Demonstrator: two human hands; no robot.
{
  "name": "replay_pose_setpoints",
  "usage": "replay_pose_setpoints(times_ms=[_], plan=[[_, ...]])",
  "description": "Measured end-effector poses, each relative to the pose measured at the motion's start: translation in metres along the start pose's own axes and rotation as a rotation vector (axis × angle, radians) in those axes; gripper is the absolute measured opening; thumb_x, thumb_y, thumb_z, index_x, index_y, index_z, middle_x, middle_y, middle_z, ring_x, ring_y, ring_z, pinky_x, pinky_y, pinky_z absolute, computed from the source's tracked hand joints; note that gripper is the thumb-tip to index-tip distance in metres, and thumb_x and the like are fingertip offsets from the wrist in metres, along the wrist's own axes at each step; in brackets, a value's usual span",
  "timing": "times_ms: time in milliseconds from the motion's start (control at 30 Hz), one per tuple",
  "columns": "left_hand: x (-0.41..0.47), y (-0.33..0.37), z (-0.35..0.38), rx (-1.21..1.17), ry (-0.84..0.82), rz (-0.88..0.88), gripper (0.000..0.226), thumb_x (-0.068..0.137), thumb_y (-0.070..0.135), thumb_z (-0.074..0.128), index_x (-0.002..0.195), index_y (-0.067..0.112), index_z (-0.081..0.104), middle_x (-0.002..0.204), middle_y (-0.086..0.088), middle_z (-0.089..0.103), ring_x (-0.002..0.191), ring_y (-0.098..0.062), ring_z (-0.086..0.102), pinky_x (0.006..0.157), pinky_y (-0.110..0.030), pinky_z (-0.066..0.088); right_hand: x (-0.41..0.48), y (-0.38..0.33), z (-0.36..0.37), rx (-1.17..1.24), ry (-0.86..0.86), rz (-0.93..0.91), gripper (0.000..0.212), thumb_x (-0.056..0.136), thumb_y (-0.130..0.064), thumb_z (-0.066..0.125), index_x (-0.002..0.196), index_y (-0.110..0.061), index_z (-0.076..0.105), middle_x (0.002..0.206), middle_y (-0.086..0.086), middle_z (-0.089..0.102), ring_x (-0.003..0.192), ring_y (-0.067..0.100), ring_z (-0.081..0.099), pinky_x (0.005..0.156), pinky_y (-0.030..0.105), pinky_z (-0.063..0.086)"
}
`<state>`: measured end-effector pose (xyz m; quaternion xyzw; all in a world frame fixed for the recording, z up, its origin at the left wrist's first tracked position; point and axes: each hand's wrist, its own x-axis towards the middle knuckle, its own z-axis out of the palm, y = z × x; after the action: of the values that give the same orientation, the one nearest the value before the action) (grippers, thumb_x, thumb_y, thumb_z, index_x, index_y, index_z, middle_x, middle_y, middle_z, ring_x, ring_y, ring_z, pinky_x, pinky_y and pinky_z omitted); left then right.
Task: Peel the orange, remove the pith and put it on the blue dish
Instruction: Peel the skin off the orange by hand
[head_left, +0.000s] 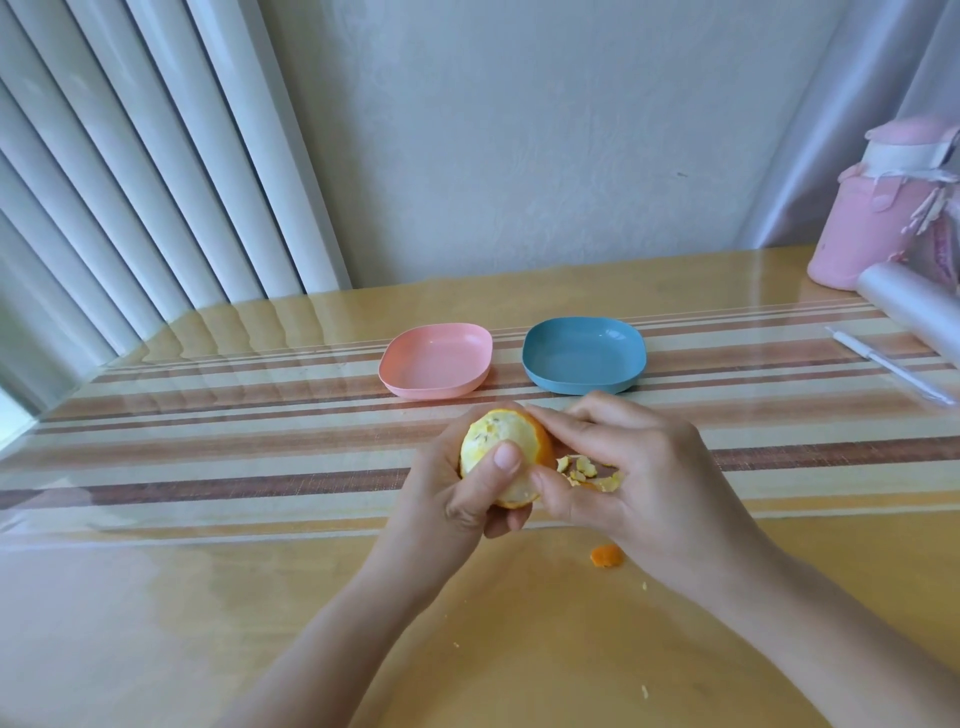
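While the glossy striped wooden bench (208, 597) catches crumbs (644, 691), stay just in front of the square blue plastic dish (584, 385). There the left hand (457, 499) clamps the round half-peeled orange (498, 436); the right hand (644, 467) has its fingers (566, 422) pinching curly peel (587, 470). Pull slowly, small bits.

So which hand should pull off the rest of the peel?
Probably the right hand: its fingertips sit at the edge of the remaining peel on the orange, and it holds loose peel pieces. The left hand grips the orange, steadying it.
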<state>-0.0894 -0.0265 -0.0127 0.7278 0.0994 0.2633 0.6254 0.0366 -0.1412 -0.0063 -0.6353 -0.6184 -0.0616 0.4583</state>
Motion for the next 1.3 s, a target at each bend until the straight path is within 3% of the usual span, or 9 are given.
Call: replay_pose_setpoints(times_ms=[167, 333, 467, 600, 767, 867, 1067, 1200, 1300], plan=[[0.000, -0.002, 0.006, -0.042, 0.044, -0.006, 0.071, 0.068, 0.068, 0.068, 0.100, 0.005, 0.059, 0.065, 0.004, 0.060, 0.051, -0.010, 0.050, 0.048, -0.017, 0.041, 0.000, -0.007, 0.009, -0.290, 0.132, -0.034, 0.035, 0.083, -0.025, 0.050, 0.105, -0.009, 0.072, 0.073, 0.001, 0.057, 0.060, 0.011, 0.051, 0.056, 0.022, 0.043], [0.000, -0.004, 0.009, -0.060, 0.075, -0.022, 0.054, 0.066, 0.058, 0.074, 0.097, 0.016, 0.064, 0.067, 0.001, 0.063, 0.048, -0.009, 0.050, 0.046, -0.017, 0.040, -0.001, -0.007, 0.011, -0.278, 0.150, -0.006, 0.033, 0.081, -0.020, 0.049, 0.103, -0.008, 0.071, 0.075, 0.003, 0.060, 0.060, 0.018, 0.055, 0.055, 0.028, 0.045], [0.000, -0.004, 0.007, -0.073, 0.088, -0.031, 0.072, 0.060, 0.068, 0.076, 0.102, 0.011, 0.062, 0.068, 0.000, 0.062, 0.049, -0.010, 0.050, 0.046, -0.017, 0.041, -0.001, -0.008, 0.005, -0.100, 0.088, 0.056, 0.037, 0.078, -0.022, 0.052, 0.111, -0.021, 0.070, 0.081, -0.004, 0.062, 0.072, 0.009, 0.056, 0.064, 0.021, 0.046], [0.000, -0.005, 0.009, -0.054, 0.099, -0.044, 0.078, 0.055, 0.074, 0.074, 0.101, 0.012, 0.062, 0.064, 0.003, 0.062, 0.048, -0.010, 0.050, 0.045, -0.017, 0.040, -0.001, -0.008, 0.007, -0.206, 0.081, 0.068, 0.033, 0.077, -0.025, 0.050, 0.100, -0.018, 0.072, 0.070, 0.000, 0.058, 0.060, 0.018, 0.054, 0.053, 0.033, 0.047], [0.001, -0.007, 0.008, -0.055, 0.103, -0.056, 0.079, 0.053, 0.074, 0.074, 0.099, 0.012, 0.062, 0.059, 0.005, 0.058, 0.047, -0.010, 0.049, 0.043, -0.017, 0.039, -0.003, -0.010, 0.010, -0.322, 0.131, 0.011, 0.035, 0.078, -0.024, 0.049, 0.100, -0.013, 0.074, 0.056, -0.006, 0.044, 0.051, 0.011, 0.036, 0.048, 0.023, 0.035], [0.002, -0.006, 0.006, -0.041, 0.094, -0.053, 0.073, 0.050, 0.075, 0.075, 0.097, 0.020, 0.064, 0.060, 0.005, 0.059, 0.048, -0.008, 0.050, 0.045, -0.017, 0.041, -0.003, -0.011, 0.010, -0.309, 0.163, -0.013, 0.034, 0.080, -0.022, 0.049, 0.098, -0.010, 0.075, 0.052, -0.003, 0.044, 0.050, 0.011, 0.032, 0.047, 0.023, 0.033], [0.002, -0.006, 0.007, -0.026, 0.082, -0.035, 0.078, 0.053, 0.074, 0.075, 0.104, 0.017, 0.061, 0.063, 0.007, 0.061, 0.051, -0.005, 0.053, 0.047, -0.014, 0.043, -0.002, -0.005, 0.005, -0.287, 0.182, -0.043, 0.023, 0.081, -0.019, 0.055, 0.086, -0.011, 0.076, 0.052, 0.000, 0.053, 0.047, 0.016, 0.046, 0.046, 0.027, 0.039], [0.001, -0.005, 0.012, -0.011, 0.067, -0.017, 0.060, 0.071, 0.054, 0.066, 0.108, 0.009, 0.055, 0.065, 0.003, 0.059, 0.051, -0.012, 0.051, 0.046, -0.020, 0.041, 0.001, 0.001, -0.003, -0.203, 0.252, 0.004, 0.025, 0.080, -0.016, 0.053, 0.079, -0.011, 0.077, 0.058, 0.001, 0.063, 0.051, 0.015, 0.056, 0.050, 0.026, 0.045], [0.001, -0.006, 0.011, -0.045, 0.079, -0.057, 0.071, 0.074, 0.063, 0.059, 0.106, 0.000, 0.056, 0.068, -0.007, 0.059, 0.053, -0.014, 0.047, 0.051, -0.018, 0.040, 0.001, 0.007, -0.007, -0.076, 0.300, 0.076, 0.019, 0.081, -0.010, 0.057, 0.082, -0.010, 0.076, 0.068, -0.004, 0.070, 0.064, 0.009, 0.065, 0.056, 0.021, 0.050]])
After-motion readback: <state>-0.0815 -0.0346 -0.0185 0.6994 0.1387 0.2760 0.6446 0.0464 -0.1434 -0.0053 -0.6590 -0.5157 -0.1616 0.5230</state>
